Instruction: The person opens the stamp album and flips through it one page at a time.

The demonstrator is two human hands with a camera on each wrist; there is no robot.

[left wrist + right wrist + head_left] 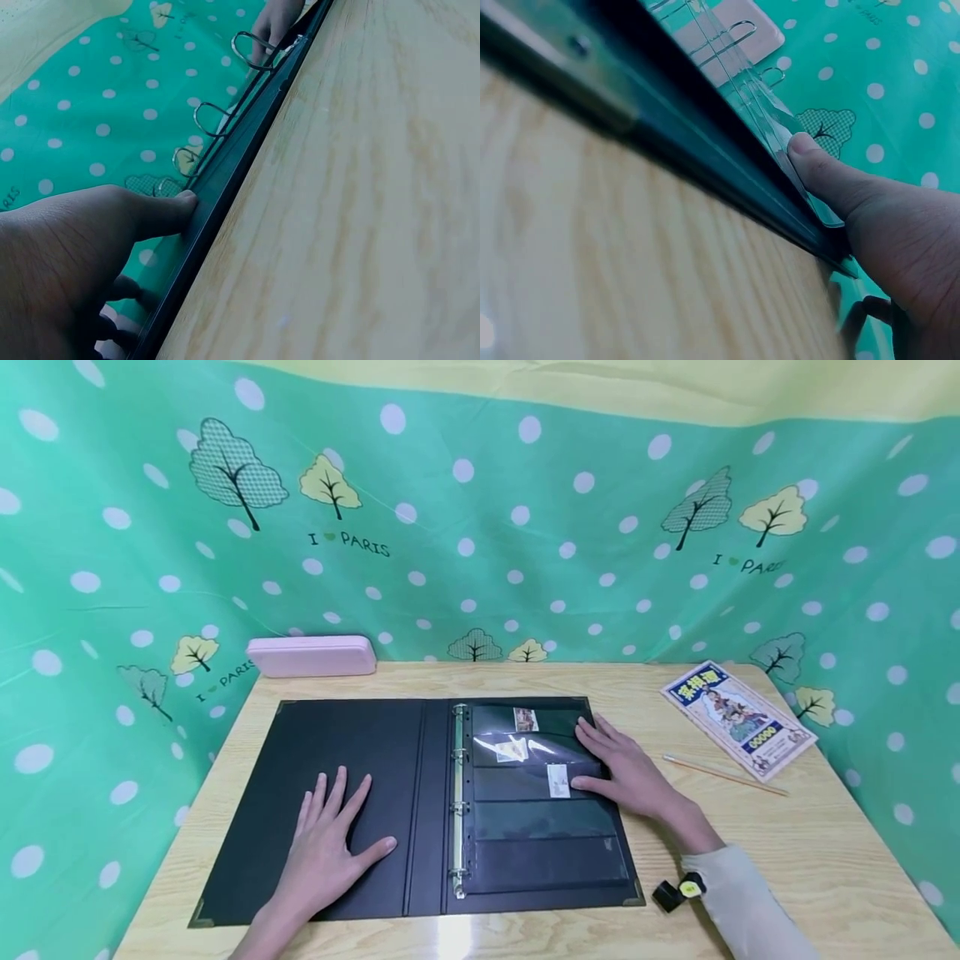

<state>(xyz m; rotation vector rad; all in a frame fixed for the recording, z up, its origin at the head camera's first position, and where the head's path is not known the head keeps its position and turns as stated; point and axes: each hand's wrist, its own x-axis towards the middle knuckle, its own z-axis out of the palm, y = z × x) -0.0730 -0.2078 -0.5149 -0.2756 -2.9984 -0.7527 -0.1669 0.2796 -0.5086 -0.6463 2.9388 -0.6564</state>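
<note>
A black ring binder (345,810) lies spread flat on the table, its metal rings (459,806) running down beside the spine. On its right side is a black stock page (547,818) with clear strip pockets, three of which each show a small stamp (558,781). My left hand (326,852) rests on the bare inside of the left cover, fingers spread and holding nothing. With straight fingers, my right hand (626,768) touches the page's upper right edge, the thumb near the lowest stamp. In the right wrist view the thumb lies against the clear page (776,135).
A pink case (311,657) stands at the back left of the wooden table (750,860). To the right lie a pencil (723,775) and a colourful printed booklet (738,718). A green dotted curtain (465,510) hangs behind and along both sides.
</note>
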